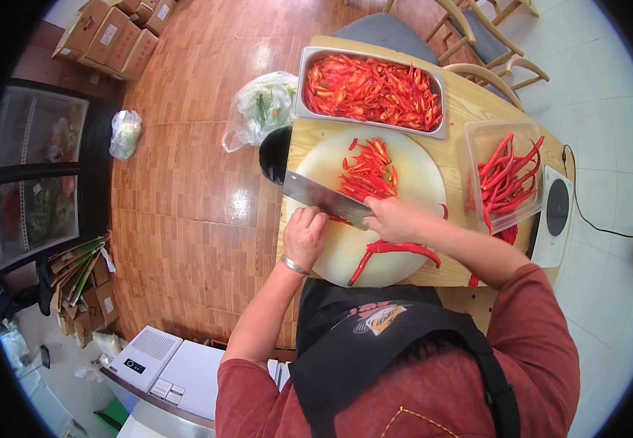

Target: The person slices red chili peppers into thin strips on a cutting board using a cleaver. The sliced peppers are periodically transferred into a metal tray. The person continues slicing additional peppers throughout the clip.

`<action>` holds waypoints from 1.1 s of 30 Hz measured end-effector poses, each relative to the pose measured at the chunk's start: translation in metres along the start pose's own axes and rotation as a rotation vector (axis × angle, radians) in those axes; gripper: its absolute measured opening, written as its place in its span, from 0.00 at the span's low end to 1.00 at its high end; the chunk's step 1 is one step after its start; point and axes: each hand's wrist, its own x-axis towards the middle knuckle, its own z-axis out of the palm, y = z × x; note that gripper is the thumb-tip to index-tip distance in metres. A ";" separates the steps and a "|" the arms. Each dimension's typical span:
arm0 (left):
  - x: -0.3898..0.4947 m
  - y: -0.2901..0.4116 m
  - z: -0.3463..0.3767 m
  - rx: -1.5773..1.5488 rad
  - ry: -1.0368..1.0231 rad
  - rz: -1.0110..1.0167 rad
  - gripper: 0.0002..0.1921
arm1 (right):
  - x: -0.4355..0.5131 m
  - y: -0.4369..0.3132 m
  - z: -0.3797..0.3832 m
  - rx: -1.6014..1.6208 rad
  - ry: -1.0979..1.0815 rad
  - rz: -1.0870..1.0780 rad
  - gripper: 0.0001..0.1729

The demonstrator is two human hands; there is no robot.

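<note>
My right hand (pixel 394 220) grips the handle of a cleaver (pixel 322 198), whose wide steel blade reaches left across a round white cutting board (pixel 420 169). Beside the blade, my left hand (pixel 305 232) has its fingers curled down on a red chili pepper (pixel 340 220), mostly hidden by the hand and the blade. Beyond the cleaver lies a pile of cut red chili pieces (pixel 368 175). Whole red chilies (pixel 398 248) rest on the board's near side, one tip passing over its right edge.
A steel pan (pixel 372 90) of cut chilies stands behind the board. To the right are a clear plastic tub (pixel 475 164) with whole chilies and a white appliance with a round dark plate (pixel 556 208). A plastic bag (pixel 264 107) and a black bin (pixel 275 155) sit left of the wooden table (pixel 459 263).
</note>
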 end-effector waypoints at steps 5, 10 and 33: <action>0.009 0.002 -0.001 0.036 -0.030 0.024 0.10 | 0.020 0.021 0.029 0.116 0.201 -0.072 0.19; 0.010 0.004 0.003 0.027 0.006 -0.026 0.10 | -0.009 -0.008 -0.019 -0.212 0.057 -0.008 0.17; 0.009 0.003 0.005 -0.009 -0.040 0.016 0.10 | -0.008 -0.016 -0.017 -0.073 -0.011 0.012 0.20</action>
